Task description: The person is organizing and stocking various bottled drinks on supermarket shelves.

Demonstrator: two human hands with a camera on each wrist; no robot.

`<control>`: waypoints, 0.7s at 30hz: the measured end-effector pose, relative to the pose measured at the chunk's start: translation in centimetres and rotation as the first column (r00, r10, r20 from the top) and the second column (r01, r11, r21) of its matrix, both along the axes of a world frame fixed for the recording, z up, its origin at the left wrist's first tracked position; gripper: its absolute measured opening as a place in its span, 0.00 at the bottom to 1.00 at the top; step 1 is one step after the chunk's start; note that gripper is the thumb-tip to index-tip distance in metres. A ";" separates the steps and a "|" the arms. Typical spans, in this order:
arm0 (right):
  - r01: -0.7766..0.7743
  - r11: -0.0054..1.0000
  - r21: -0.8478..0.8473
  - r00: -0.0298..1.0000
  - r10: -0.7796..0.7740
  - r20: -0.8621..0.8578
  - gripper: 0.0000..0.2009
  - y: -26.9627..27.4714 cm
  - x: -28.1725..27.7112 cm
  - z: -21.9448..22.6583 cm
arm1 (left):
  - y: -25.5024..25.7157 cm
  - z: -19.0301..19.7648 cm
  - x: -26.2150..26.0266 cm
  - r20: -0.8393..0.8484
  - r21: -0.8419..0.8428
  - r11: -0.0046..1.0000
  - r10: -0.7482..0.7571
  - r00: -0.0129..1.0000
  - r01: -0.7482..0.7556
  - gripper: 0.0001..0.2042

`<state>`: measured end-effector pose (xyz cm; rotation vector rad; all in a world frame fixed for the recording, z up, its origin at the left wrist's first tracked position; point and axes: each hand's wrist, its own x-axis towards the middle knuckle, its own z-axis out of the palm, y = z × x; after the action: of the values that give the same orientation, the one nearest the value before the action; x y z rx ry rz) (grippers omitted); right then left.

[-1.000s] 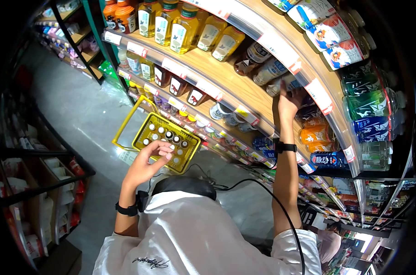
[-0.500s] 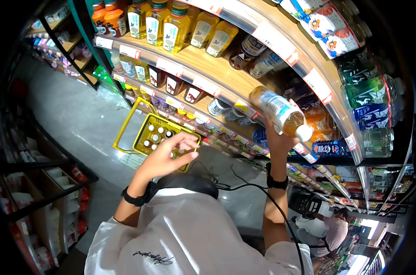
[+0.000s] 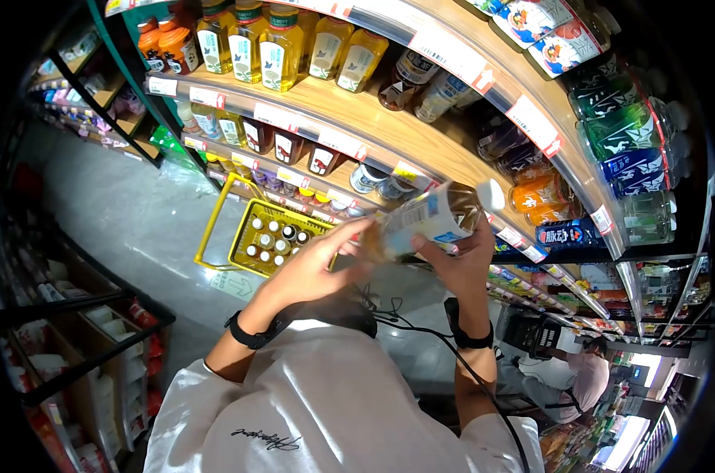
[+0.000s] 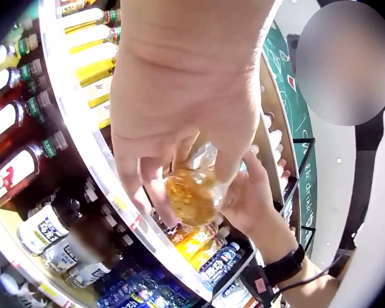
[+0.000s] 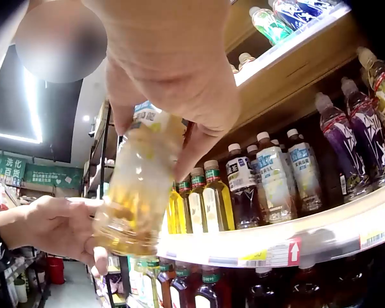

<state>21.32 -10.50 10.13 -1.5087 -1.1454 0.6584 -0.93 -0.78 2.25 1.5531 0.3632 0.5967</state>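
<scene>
A clear bottle of amber drink (image 3: 428,218) with a white cap and a pale blue-white label is tilted between the two hands in the head view. The right hand (image 3: 461,256) grips it near the cap end, thumb across the label. At the bottle's base is the left hand (image 3: 314,264), fingers spread around that end; blur hides whether they touch it. In the left wrist view the bottle's base (image 4: 194,197) shows below the left hand (image 4: 186,109). The right wrist view shows the right hand (image 5: 173,77) wrapped over the bottle's upper part (image 5: 141,173).
A yellow basket (image 3: 233,256) holding several capped bottles stands on the floor (image 3: 129,205). The curved shelf (image 3: 405,118) carries yellow, dark and orange drinks. Shelving (image 3: 81,347) lines the left side. A person (image 3: 586,378) is at the lower right, and a black cable crosses the right forearm.
The right hand has drawn the bottle off the shelf and brought it left, in front of the body. The left hand has moved right, from above the basket to the bottle's base.
</scene>
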 end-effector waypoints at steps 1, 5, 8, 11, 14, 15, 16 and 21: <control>0.055 0.997 0.052 0.997 -0.058 0.059 0.36 0.2 0.3 -0.4 | 0.5 -0.7 -0.6 -0.026 0.100 0.993 0.065 0.998 -0.062 0.25; 0.099 0.961 0.258 0.868 -0.211 0.449 0.37 3.0 3.3 -1.1 | 2.0 -2.1 -4.2 -0.126 -0.084 0.988 0.116 0.985 -0.127 0.16; 0.077 0.889 0.452 0.747 -0.351 0.564 0.38 6.0 6.8 -2.6 | 2.3 -3.7 -7.1 -0.143 -0.119 0.962 0.229 0.963 -0.246 0.14; 0.247 0.862 0.443 0.901 -0.373 0.224 0.36 8.6 9.2 -3.9 | 2.5 -4.8 -9.6 -0.162 -0.176 0.925 0.310 0.937 -0.337 0.14; 0.307 0.848 0.432 0.918 -0.384 0.103 0.29 10.9 12.0 -4.8 | 2.4 -5.3 -11.2 -0.189 -0.200 0.884 0.388 0.902 -0.423 0.14; 0.331 0.829 0.450 0.918 -0.394 0.049 0.28 11.9 12.7 -5.0 | 2.4 -5.4 -11.7 -0.206 -0.167 0.879 0.412 0.888 -0.446 0.14; 0.353 0.824 0.444 0.915 -0.404 0.023 0.28 12.5 13.4 -5.0 | 2.2 -5.2 -12.0 -0.200 -0.162 0.879 0.415 0.887 -0.448 0.14; 0.352 0.814 0.462 0.917 -0.399 0.002 0.30 15.2 15.9 -4.9 | 1.7 -5.3 -12.7 -0.254 -0.127 0.847 0.476 0.842 -0.517 0.14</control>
<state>37.20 4.72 5.21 -1.3116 -0.9475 0.0300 -13.63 0.93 -3.04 1.3366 0.9869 0.7716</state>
